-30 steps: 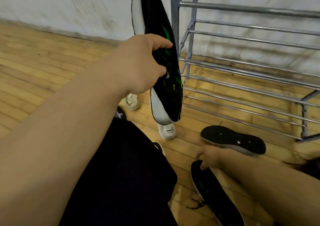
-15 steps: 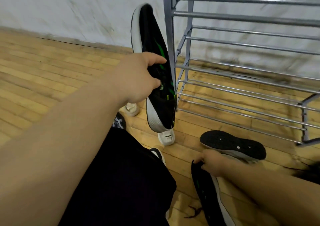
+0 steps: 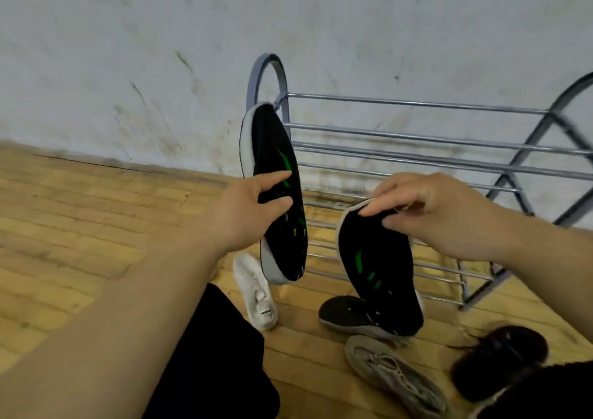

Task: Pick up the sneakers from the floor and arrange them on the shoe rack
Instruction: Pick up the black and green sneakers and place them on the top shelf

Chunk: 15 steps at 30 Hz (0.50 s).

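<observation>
Sneakers crowd the near floor (image 3: pixel 80 226): a grey lace-up sneaker (image 3: pixel 394 373) lies closest, with a dark shoe (image 3: pixel 500 357) to its right, too blurred to say what kind. Just beyond sits a black floor sneaker (image 3: pixel 345 316), and a white sneaker (image 3: pixel 256 293) lies to its left. Up a level now, and both hands are loaded! The left hand (image 3: pixel 244 216) wraps thumb and fingers round the middle of a black-and-green sneaker (image 3: pixel 276 149), held on end, its top tip in line with the rack's left hoop. The right hand (image 3: pixel 439 213) pinches the matching sneaker (image 3: pixel 378 267) at its upper end, and it dangles clear of the floor. They look light, one hand apiece, with soft uppers and stiffer pale soles. I'd judge a grip at the collar or mid-sole steers them best. Farthest off, the shoe rack (image 3: pixel 417 136) stands against the scuffed wall (image 3: pixel 160 49).
</observation>
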Tool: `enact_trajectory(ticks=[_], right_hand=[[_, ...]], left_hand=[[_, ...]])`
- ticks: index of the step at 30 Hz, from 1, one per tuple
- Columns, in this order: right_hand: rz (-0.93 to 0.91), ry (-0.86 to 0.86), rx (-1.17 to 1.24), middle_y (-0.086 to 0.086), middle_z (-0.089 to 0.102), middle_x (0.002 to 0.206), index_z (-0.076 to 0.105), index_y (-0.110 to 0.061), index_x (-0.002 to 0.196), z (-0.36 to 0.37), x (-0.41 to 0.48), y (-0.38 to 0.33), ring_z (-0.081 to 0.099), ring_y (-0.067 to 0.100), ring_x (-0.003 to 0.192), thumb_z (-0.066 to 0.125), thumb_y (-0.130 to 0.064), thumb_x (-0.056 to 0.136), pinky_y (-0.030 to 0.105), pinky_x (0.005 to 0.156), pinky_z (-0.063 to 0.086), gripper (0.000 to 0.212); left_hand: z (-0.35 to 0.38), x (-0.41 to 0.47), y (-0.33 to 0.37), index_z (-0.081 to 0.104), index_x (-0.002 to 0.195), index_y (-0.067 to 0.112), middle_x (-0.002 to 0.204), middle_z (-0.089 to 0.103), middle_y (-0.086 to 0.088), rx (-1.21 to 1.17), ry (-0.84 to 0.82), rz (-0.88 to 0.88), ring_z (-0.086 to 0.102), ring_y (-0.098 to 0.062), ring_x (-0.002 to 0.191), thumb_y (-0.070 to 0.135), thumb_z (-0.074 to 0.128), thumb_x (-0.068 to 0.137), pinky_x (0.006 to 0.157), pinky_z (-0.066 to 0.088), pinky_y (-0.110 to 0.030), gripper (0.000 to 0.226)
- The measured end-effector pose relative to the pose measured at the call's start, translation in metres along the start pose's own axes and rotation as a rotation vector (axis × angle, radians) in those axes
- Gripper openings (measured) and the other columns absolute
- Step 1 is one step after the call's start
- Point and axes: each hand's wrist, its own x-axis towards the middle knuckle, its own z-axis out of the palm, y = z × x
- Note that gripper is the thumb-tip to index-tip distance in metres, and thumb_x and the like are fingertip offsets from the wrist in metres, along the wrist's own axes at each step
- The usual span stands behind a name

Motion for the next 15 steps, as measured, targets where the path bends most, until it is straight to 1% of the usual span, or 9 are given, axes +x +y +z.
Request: enact_trajectory(ticks=[1,2,4,6,8,9,11,13,15], right_hand=[[0.009,0.019,0.041,-0.019,0.069,0.106,0.080,-0.040,0.100,-0.005,-0.006,0.001,0.065,0.002,0.101,0.073,-0.002,0.091,0.011,0.081,0.046,0.040],[0.019,0.035,0.070,-0.017,0.071,0.105,0.079,-0.039,0.101,-0.009,-0.009,0.001,0.067,0.003,0.100,0.073,-0.001,0.091,0.013,0.082,0.047,0.040],[0.045,0.085,0.152,-0.010,0.075,0.102,0.078,-0.037,0.103,-0.017,-0.010,0.003,0.070,0.004,0.092,0.072,-0.002,0.091,0.014,0.079,0.049,0.038],[0.075,0.135,0.295,-0.003,0.079,0.094,0.078,-0.034,0.105,-0.023,-0.013,0.001,0.074,0.007,0.086,0.070,0.000,0.092,0.015,0.077,0.053,0.038],[0.083,0.159,0.390,0.007,0.080,0.095,0.078,-0.035,0.106,-0.024,-0.016,0.002,0.076,0.017,0.093,0.069,0.001,0.092,0.022,0.083,0.058,0.039],[0.086,0.171,0.419,0.011,0.079,0.097,0.079,-0.035,0.105,-0.022,-0.017,0.002,0.076,0.022,0.096,0.069,0.001,0.092,0.026,0.087,0.059,0.039],[0.087,0.207,0.529,0.017,0.078,0.099,0.079,-0.030,0.105,-0.020,-0.017,0.003,0.076,0.028,0.098,0.066,0.004,0.093,0.031,0.087,0.061,0.038],[0.092,0.248,0.609,0.015,0.079,0.100,0.078,-0.027,0.104,-0.017,-0.015,0.004,0.076,0.028,0.099,0.064,0.007,0.093,0.032,0.085,0.062,0.038],[0.080,0.304,0.649,0.011,0.079,0.103,0.079,-0.028,0.101,-0.018,-0.012,0.006,0.075,0.025,0.102,0.066,0.007,0.091,0.033,0.091,0.060,0.038]], left_hand=[[0.006,-0.001,0.007,0.050,0.145,0.051,0.146,0.054,0.015,-0.061,-0.021,0.000,0.058,-0.013,0.130,0.054,0.063,0.093,0.106,0.051,-0.033,0.053],[0.011,-0.002,0.015,0.049,0.144,0.055,0.150,0.051,0.016,-0.114,-0.048,0.005,0.052,-0.013,0.136,0.066,0.061,0.088,0.113,0.046,-0.040,0.058],[0.022,-0.006,0.028,0.043,0.142,0.064,0.156,0.045,0.019,-0.215,-0.106,0.030,0.046,-0.011,0.141,0.082,0.060,0.077,0.116,0.041,-0.045,0.069],[0.031,-0.008,0.038,0.033,0.143,0.069,0.158,0.041,0.021,-0.266,-0.159,0.075,0.044,-0.011,0.143,0.087,0.065,0.068,0.115,0.041,-0.049,0.084],[0.041,-0.009,0.046,0.021,0.151,0.065,0.158,0.039,0.023,-0.280,-0.198,0.151,0.043,-0.007,0.144,0.074,0.073,0.073,0.115,0.042,-0.042,0.094],[0.045,-0.010,0.050,0.016,0.155,0.060,0.155,0.040,0.026,-0.299,-0.214,0.180,0.043,0.001,0.141,0.062,0.078,0.077,0.112,0.044,-0.031,0.099],[0.053,-0.009,0.057,0.008,0.159,0.053,0.142,0.045,0.034,-0.330,-0.235,0.212,0.051,0.018,0.123,0.035,0.083,0.083,0.093,0.049,-0.011,0.108],[0.060,-0.007,0.062,0.006,0.160,0.050,0.132,0.051,0.035,-0.346,-0.224,0.222,0.058,0.020,0.109,0.016,0.081,0.087,0.081,0.050,-0.007,0.110],[0.065,-0.002,0.067,0.009,0.159,0.051,0.125,0.053,0.037,-0.370,-0.183,0.217,0.059,0.023,0.102,0.009,0.074,0.093,0.077,0.049,-0.005,0.102]])
